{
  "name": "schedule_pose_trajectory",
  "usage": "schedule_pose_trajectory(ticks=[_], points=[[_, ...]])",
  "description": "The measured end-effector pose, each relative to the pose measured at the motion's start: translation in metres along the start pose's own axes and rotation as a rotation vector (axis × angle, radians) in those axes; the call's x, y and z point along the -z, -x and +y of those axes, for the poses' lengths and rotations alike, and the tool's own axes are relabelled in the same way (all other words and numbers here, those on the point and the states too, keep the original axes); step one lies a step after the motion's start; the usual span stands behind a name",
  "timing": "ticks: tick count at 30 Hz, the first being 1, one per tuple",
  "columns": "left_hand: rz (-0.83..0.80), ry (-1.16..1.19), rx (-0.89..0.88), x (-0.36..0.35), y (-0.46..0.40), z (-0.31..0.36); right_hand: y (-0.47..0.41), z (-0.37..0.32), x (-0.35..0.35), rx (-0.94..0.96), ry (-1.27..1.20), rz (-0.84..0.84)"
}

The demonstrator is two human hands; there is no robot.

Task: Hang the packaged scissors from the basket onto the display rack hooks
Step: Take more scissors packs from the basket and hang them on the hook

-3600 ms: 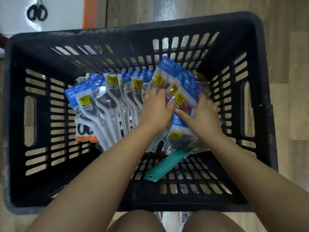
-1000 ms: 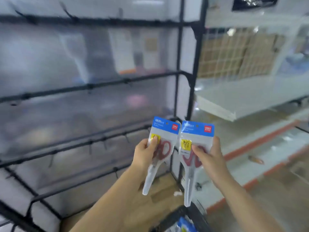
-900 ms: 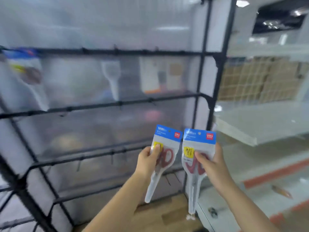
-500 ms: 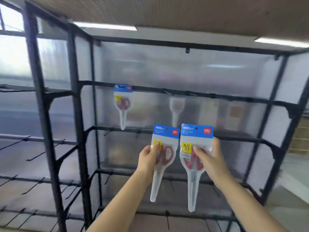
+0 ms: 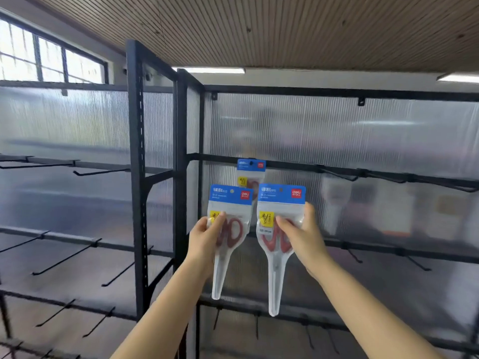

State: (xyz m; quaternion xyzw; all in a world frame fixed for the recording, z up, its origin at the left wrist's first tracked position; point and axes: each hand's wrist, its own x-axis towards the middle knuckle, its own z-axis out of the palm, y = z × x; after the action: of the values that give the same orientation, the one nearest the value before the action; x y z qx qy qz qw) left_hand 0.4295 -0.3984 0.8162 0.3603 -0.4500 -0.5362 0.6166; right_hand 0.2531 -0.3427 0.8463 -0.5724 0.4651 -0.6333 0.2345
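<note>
Fingers of the left hand (image 5: pixel 204 240) curl round the left edge of one scissors package (image 5: pixel 228 229), thumb laid across its clear front beside the yellow warning sticker; fingers of the right hand (image 5: pixel 302 235) pinch a second scissors package (image 5: pixel 278 229) at its right side, thumb on the front, the other fingers behind. Both packages are held upright and side by side, close but apart, raised in front of the black display rack (image 5: pixel 181 156). Each package is a clear tapered pouch with a blue header card bearing a red brand square; each contains one pair of red-handled scissors, handles up, blades pointing down into the narrow tip. The hang hole in the left header is visible; neither header is on a hook. A third scissors package (image 5: pixel 251 172) of the same type hangs on the upper crossbar (image 5: pixel 298 165) of the rack, directly behind and between the two held packages, its lower part hidden by them. Its contents show only as a trace of red. Bare hooks (image 5: pixel 339 174) project from the same crossbar to the right, and further hooks line the lower bars and the adjoining rack section on the left. Ribbed translucent panels (image 5: pixel 337 130) back the rack. The basket is out of view.
</note>
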Motion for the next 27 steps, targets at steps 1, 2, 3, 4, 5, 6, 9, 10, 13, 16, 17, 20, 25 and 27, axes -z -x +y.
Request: schedule_pose_trajectory(ticks=[1,2,3,4,5,6,9,10,13,16,17,20,25,27], points=[[-0.001,0.000,-0.011,0.006,-0.008,0.002,-0.005,0.001,-0.008,0.003,-0.013,0.007],[-0.003,-0.002,-0.020,0.012,-0.016,0.004,-0.010,0.003,-0.015,0.004,-0.027,0.013],[-0.005,-0.011,-0.026,0.016,-0.021,0.005,-0.015,0.004,-0.021,0.001,-0.038,0.015],[-0.005,-0.017,-0.032,0.019,-0.026,0.006,-0.020,0.005,-0.026,-0.001,-0.042,0.018],[-0.006,-0.018,-0.037,0.023,-0.030,0.006,-0.024,0.007,-0.031,0.002,-0.044,0.026],[-0.009,-0.017,-0.044,0.026,-0.035,0.007,-0.028,0.008,-0.036,0.012,-0.043,0.044],[-0.013,-0.002,-0.052,0.034,-0.051,0.008,-0.041,0.013,-0.048,0.037,-0.045,0.116],[-0.014,0.004,-0.049,0.036,-0.057,0.007,-0.047,0.014,-0.051,0.036,-0.041,0.130],[-0.025,0.012,-0.036,0.035,-0.071,0.004,-0.062,0.019,-0.058,0.039,-0.026,0.139],[-0.021,0.019,-0.048,0.032,-0.087,0.003,-0.081,0.024,-0.062,0.064,-0.057,0.170],[-0.016,0.024,-0.051,0.031,-0.093,0.004,-0.087,0.025,-0.064,0.076,-0.067,0.172],[-0.006,0.025,-0.064,0.026,-0.109,0.005,-0.106,0.028,-0.067,0.116,-0.066,0.156],[0.041,0.029,-0.068,0.018,-0.135,0.007,-0.135,0.031,-0.069,0.145,-0.071,0.175],[0.049,0.040,-0.073,0.017,-0.145,0.006,-0.144,0.033,-0.070,0.125,-0.068,0.202]])
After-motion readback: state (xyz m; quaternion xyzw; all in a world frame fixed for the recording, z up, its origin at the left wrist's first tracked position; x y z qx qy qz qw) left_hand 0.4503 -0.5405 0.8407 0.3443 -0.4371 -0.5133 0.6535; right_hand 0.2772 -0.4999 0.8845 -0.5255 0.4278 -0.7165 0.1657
